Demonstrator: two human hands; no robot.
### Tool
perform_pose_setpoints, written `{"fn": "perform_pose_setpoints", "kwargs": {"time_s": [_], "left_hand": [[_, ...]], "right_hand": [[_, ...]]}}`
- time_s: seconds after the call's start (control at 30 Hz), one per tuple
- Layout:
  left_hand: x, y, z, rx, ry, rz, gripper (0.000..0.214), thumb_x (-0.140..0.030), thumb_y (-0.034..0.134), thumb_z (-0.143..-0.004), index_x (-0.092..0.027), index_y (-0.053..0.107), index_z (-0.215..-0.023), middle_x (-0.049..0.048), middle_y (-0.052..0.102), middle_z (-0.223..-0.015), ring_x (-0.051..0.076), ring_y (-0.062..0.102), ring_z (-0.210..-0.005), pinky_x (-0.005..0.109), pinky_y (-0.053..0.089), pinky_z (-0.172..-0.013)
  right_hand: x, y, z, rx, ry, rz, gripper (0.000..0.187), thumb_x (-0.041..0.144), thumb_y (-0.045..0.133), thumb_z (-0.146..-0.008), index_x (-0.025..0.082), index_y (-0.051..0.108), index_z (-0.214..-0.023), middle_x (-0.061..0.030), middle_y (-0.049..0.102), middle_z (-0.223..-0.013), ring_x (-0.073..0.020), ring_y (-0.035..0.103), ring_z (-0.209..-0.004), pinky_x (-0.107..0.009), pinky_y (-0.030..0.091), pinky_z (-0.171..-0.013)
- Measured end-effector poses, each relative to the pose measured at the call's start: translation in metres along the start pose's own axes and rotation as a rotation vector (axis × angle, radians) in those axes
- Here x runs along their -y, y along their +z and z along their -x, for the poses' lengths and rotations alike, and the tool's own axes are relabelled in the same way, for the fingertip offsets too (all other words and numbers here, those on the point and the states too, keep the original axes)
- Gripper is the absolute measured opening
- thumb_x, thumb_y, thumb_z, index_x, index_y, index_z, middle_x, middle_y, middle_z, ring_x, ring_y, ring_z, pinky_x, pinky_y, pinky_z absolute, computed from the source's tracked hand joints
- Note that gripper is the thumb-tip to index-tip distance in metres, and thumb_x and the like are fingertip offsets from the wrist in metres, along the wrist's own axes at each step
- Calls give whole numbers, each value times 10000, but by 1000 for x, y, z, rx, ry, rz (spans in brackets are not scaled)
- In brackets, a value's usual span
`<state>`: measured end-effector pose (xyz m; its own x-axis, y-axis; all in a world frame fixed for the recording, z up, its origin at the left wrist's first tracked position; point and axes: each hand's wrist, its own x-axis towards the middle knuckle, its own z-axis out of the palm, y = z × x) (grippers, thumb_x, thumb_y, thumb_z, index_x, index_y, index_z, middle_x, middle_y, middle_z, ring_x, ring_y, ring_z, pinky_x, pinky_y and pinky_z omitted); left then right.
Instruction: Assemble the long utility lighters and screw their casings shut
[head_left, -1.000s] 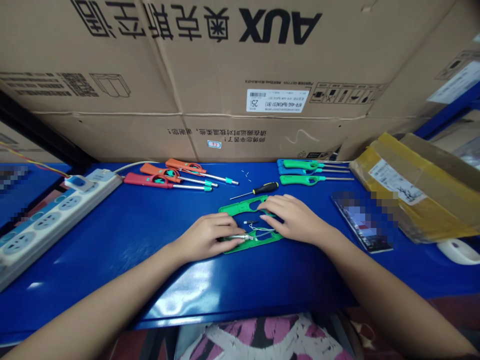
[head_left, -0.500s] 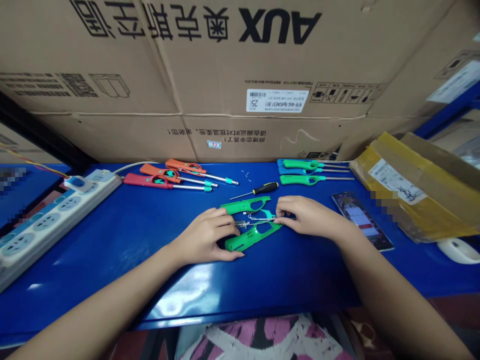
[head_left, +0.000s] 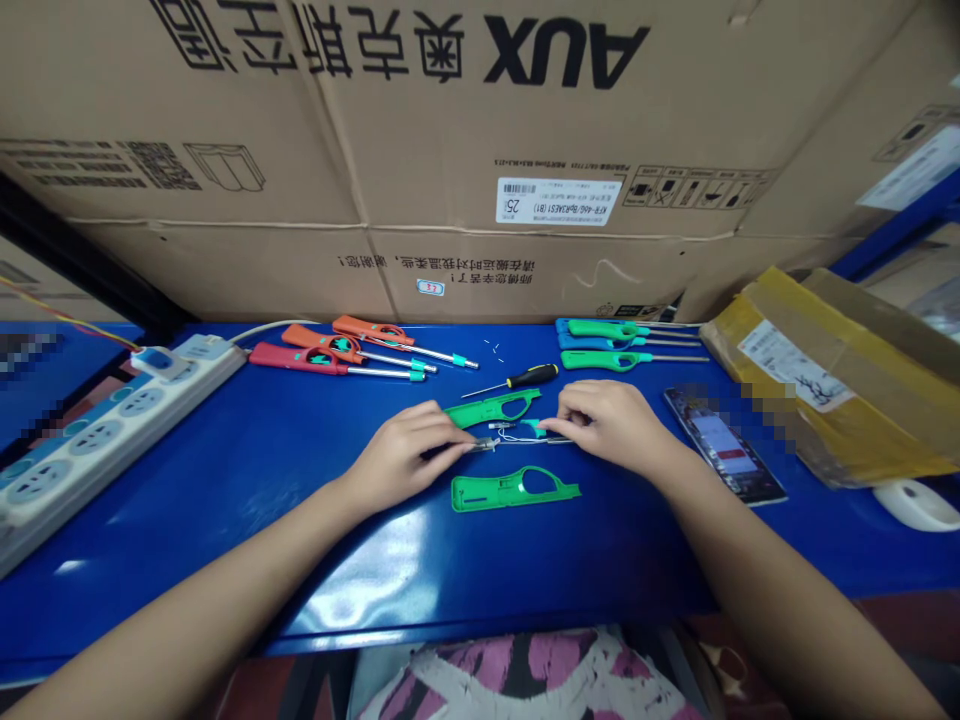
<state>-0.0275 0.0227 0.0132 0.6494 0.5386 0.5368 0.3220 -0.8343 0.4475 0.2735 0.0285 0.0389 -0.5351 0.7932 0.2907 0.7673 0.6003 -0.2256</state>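
My left hand [head_left: 401,455] pinches the metal end of a lighter's inner assembly [head_left: 506,438], a thin tube with wires and a teal trigger. My right hand [head_left: 611,425] pinches the other end of that assembly. Both hands hold it just above the blue table [head_left: 300,520]. One green shell half [head_left: 491,408] lies just behind the assembly. The other green shell half [head_left: 514,491] lies alone in front of it, nearer me. A black-handled screwdriver [head_left: 517,380] rests behind the hands.
Three red and orange lighters [head_left: 337,355] lie at the back left, green and blue lighters [head_left: 615,345] at the back right. A white power strip [head_left: 97,440] runs along the left. A phone [head_left: 724,445], a yellow-taped parcel [head_left: 825,380] and large cardboard boxes [head_left: 450,150] border the workspace.
The inner assembly has come out of the front green shell half, which now lies apart nearer me. Both hands moved slightly back, holding the assembly between them.
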Motion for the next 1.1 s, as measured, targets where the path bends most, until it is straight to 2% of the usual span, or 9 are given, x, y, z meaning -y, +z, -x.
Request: {"fn": "perform_pose_setpoints", "kwargs": {"time_s": [0.13, 0.2, 0.27, 0.4, 0.57, 0.67, 0.8, 0.97, 1.1], "left_hand": [[3, 0, 0, -79, -65, -48, 185, -279, 689, -945, -173, 686, -794, -1, 658, -681, 137, 530, -662, 267, 435, -650], [3, 0, 0, -79, -86, -82, 287, -300, 672, -956, -170, 627, -705, -13, 584, -612, 137, 494, -638, 265, 412, -628], [5, 0, 1, -61, -96, -111, 324, -300, 626, -984, -169, 597, -689, -12, 551, -604, 144, 486, -645, 268, 413, -636], [9, 2, 1, -20, -138, -124, 217, -271, 559, -1018, -161, 656, -858, 31, 652, -766, 170, 548, -759, 295, 461, -723], [10, 3, 2, 26, -130, -120, 185, -263, 561, -1009, -190, 687, -1123, 73, 700, -1027, 199, 596, -927, 355, 494, -846], [8, 3, 2, 49, -125, -116, 205, -272, 552, -1008, -201, 701, -1128, 78, 689, -1036, 203, 591, -929, 368, 497, -850], [6, 6, 2, 80, -104, -113, 211, -260, 538, -1012, -203, 710, -1119, 82, 673, -1068, 207, 582, -967, 377, 482, -885], [5, 11, 2, 161, -118, -170, 245, -353, 583, -1002, -225, 714, -1164, 83, 665, -1104, 225, 572, -983, 382, 464, -875], [5, 10, 3, 168, -126, -189, 234, -352, 577, -1007, -221, 725, -1130, 84, 670, -1080, 223, 566, -956, 368, 462, -849]], "right_hand": [[7, 8, -1, 41, 45, 39, 293, 382, 525, -1020, 201, 647, -823, -47, 686, -854, -208, 648, -828, -304, 398, -676], [8, 11, -2, 110, 54, 4, 192, 370, 569, -997, 204, 647, -1049, -73, 686, -1048, -235, 652, -953, -318, 440, -755], [9, 13, -2, 191, 58, -43, 258, 394, 646, -948, 202, 617, -1118, -83, 663, -1110, -239, 644, -950, -326, 459, -770], [7, 15, -2, 237, 100, -109, 156, 343, 646, -946, 212, 609, -1022, -61, 661, -1060, -194, 622, -811, -302, 448, -703], [2, 16, -4, 142, 171, -220, 141, 320, 609, -963, 204, 608, -1043, -39, 665, -897, -179, 617, -730, -300, 458, -692], [5, 11, -2, 84, 182, -285, 116, 250, 577, -959, 202, 605, -1060, -43, 683, -891, -186, 644, -745, -305, 488, -700], [15, 1, 6, 36, 61, -200, 310, 88, 486, -919, 225, 583, -1180, -101, 658, -1186, -235, 658, -1035, -360, 523, -865], [9, 2, 15, 20, 93, -86, 134, 264, 536, -980, 226, 619, -1079, -88, 705, -1096, -244, 688, -955, -371, 544, -821], [-11, 9, 17, 37, 131, -76, 202, 221, 456, -994, 236, 607, -1127, -78, 711, -1168, -253, 681, -1068, -386, 528, -892]]}}
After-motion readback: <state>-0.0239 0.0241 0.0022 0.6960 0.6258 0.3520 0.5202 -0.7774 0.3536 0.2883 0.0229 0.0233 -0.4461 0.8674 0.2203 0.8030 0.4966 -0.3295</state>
